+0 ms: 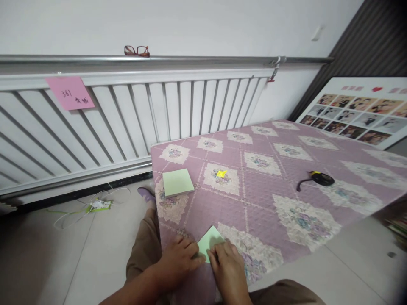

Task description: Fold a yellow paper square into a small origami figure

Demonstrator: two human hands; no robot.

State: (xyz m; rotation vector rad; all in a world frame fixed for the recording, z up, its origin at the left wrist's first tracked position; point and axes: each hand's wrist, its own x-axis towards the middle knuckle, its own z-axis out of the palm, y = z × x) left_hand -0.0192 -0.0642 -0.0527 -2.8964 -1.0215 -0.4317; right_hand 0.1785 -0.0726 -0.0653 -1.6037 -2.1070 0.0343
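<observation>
Fingers [190, 249] of both hands, head view: curled, touching the green sheet [210, 239], left hand [179, 259] at its left edge, right hand [229, 264] at its right; pinching or only pressing, cannot tell. Sheet lies on the surface [208, 207], to the near side and right of the green pad [178, 182]. One corner points away from the hands; no clear long axis. Neither hand nearer.
</observation>
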